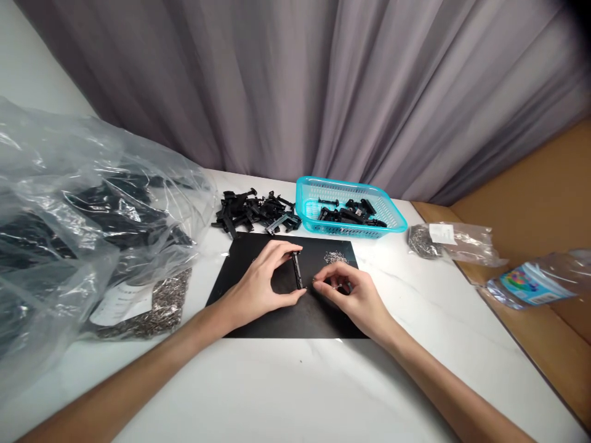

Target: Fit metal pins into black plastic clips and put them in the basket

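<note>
My left hand point(258, 280) grips a narrow black plastic part point(297, 271) by its two ends, the thumb below and the fingers above, so it stands lengthwise over the black mat point(272, 323). Just right of the part, my right hand point(346, 286) is closed in a pinch, thumb against forefinger. A tiny glint shows at those fingertips, too small to name. Behind the right hand a little heap of small shiny metal pieces point(335, 257) lies on the mat. Some more small bits show partly behind my left hand.
Black plastic parts point(253, 211) are piled behind the mat, beside a blue basket point(397, 223) with more inside. A large clear bag point(152, 147) and a bag of metal pieces point(166, 304) occupy the left. Rightward are another small bag point(425, 240) and a plastic bottle point(530, 284).
</note>
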A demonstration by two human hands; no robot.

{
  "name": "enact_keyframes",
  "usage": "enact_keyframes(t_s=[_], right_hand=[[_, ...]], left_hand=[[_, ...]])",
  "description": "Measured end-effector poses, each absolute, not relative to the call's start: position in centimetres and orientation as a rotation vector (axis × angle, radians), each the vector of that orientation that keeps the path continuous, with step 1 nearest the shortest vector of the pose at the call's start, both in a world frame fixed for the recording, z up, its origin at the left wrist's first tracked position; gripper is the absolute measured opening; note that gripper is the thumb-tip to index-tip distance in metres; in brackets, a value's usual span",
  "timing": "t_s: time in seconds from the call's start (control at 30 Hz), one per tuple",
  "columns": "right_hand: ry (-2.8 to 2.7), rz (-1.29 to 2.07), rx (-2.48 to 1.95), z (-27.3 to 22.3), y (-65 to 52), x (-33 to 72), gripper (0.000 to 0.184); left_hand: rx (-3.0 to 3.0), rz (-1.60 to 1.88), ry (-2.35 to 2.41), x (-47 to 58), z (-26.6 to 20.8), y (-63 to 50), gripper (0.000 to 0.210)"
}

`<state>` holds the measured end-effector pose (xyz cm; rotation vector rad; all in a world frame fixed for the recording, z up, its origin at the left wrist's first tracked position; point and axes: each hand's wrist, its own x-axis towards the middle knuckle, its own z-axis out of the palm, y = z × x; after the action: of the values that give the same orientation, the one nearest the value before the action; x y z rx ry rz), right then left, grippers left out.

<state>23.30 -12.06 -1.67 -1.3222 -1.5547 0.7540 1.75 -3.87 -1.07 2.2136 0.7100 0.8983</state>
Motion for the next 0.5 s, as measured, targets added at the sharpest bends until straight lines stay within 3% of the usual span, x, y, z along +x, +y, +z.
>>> enact_keyframes(t_s=[0.33,0.5], right_hand=[[-1.519,0.776,-1.307,-1.71,-12.22,23.37,0.017],[-1.591,0.706,-1.343,-1.44,-12.43,23.20,0.011]], left_hand=[[2.416,0.845,0.739,1.62,-0.46,-4.15,0.067],[2.430,0.851,0.739,1.62,-0.55,-4.28,0.068]])
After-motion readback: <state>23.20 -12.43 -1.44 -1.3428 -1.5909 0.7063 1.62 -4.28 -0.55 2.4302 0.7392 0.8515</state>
